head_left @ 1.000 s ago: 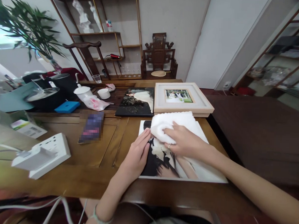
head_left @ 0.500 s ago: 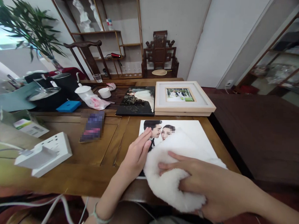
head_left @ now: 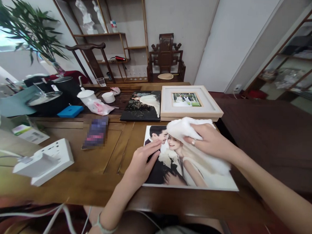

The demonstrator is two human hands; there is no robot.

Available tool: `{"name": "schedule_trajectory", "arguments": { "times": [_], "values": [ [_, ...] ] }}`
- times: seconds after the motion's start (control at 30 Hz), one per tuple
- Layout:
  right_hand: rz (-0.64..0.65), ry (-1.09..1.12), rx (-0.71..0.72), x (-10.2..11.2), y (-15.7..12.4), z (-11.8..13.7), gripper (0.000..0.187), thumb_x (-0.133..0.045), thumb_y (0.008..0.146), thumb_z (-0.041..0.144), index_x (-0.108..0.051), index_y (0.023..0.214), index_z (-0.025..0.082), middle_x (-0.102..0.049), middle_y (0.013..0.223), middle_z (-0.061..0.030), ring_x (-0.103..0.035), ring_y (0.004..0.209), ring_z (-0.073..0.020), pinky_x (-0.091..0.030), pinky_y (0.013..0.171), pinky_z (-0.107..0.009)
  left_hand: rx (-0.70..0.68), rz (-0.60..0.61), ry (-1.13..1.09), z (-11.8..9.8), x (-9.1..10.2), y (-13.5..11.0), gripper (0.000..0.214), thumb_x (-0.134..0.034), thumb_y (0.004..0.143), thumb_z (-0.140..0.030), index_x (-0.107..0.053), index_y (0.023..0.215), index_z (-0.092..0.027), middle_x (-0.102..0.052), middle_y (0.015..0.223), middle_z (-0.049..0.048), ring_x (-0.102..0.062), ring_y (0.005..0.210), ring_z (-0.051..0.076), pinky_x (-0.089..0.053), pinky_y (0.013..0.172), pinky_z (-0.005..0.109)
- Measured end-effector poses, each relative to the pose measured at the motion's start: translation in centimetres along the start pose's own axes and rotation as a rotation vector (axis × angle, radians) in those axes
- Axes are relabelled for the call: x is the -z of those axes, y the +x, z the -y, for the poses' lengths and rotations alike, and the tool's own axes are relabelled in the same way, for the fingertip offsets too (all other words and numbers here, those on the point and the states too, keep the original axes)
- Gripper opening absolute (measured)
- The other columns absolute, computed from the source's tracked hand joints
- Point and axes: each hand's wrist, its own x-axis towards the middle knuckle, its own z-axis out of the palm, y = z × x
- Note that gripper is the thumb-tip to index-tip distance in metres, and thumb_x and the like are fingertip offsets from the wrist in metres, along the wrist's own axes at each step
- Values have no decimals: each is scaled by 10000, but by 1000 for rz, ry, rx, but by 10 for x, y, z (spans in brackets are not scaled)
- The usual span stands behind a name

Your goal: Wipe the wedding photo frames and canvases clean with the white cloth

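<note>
A photo panel [head_left: 192, 173] showing a couple lies flat near the table's front edge. My left hand [head_left: 141, 161] rests on its left side, fingers stretched out and flat. Bunched in my right hand [head_left: 211, 141] is a fluffy white cloth [head_left: 180, 127], pressed against the panel's upper right part. The cloth covers the panel's upper right area and trails down to the right under my wrist. A ring shows on a right-hand finger.
Behind the panel lie a dark photo panel [head_left: 141, 106] and a light wooden picture frame [head_left: 192, 113]. To the left are a white power strip [head_left: 48, 161], a blue box [head_left: 70, 111], a white teapot [head_left: 85, 95], a white cup [head_left: 108, 97] and a black pot [head_left: 45, 103].
My right hand has swept the white cloth from the panel's lower front edge up to its upper right, uncovering the lower picture. My left hand stays almost still.
</note>
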Motion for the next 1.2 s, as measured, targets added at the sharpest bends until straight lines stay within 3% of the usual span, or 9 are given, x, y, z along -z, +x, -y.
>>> {"name": "schedule_trajectory", "arguments": {
  "times": [0.17,0.3,0.47,0.63,0.73,0.87,0.97,1.07,1.2],
  "values": [
    [133,76,166,-24,47,18,154,-505,844,272,-528,718,187,-618,718,-13,-570,669,-176,-390,610,-281,14,-12,7,-1,0,1,262,-511,894,-189,-704,1071,-200,-704,1140,78,-653,1082,240,-532,941,407],
    [177,86,228,-33,59,22,137,-515,822,261,-526,710,183,-612,747,-22,-561,709,-180,-375,624,-278,6,5,14,-1,1,2,254,-512,896,-182,-708,1053,-217,-725,1085,63,-691,989,221,-571,859,359],
    [165,83,148,-20,41,3,133,-461,837,224,-581,807,174,-655,799,-44,-588,749,-210,-409,694,-315,21,-10,-6,1,0,1,258,-513,895,-189,-701,1071,-192,-701,1146,78,-654,1081,239,-530,948,402],
    [152,55,17,7,9,-28,199,-475,852,277,-620,958,191,-661,1069,-81,-579,983,-283,-432,796,-362,13,0,-5,3,-1,1,265,-514,892,-183,-692,1088,-195,-680,1183,77,-622,1135,229,-496,996,418],
    [131,-3,-56,22,-14,-41,203,-457,878,317,-624,879,202,-666,979,-72,-585,918,-282,-427,787,-383,5,-8,14,3,-1,1,267,-516,890,-172,-686,1095,-189,-681,1182,76,-621,1137,219,-499,994,407],
    [-15,-155,-105,36,-36,-53,242,-441,872,308,-537,673,210,-585,661,-33,-534,627,-214,-386,620,-355,11,-7,2,3,-1,2,267,-513,894,-178,-679,1103,-179,-683,1180,81,-622,1136,215,-493,1000,398],
    [-122,-242,-73,35,-37,-60,249,-454,858,331,-450,631,229,-496,562,-7,-458,536,-183,-336,563,-346,56,7,-23,1,1,3,276,-522,891,-195,-665,1128,-182,-678,1192,81,-613,1148,215,-480,1012,397],
    [-67,-244,4,23,-29,-61,248,-451,882,315,-416,650,233,-523,607,-13,-470,558,-176,-347,580,-335,116,18,-16,-3,2,1,308,-537,888,-238,-633,1176,-190,-610,1296,90,-543,1233,232,-433,1052,419],
    [23,-251,52,6,-26,-59,217,-526,844,309,-434,662,237,-532,619,-14,-534,605,-211,-387,583,-325,158,107,60,-7,1,-3,397,-438,938,-259,-505,1325,-203,-450,1449,99,-365,1369,247,-339,1102,487]
  ]
}}
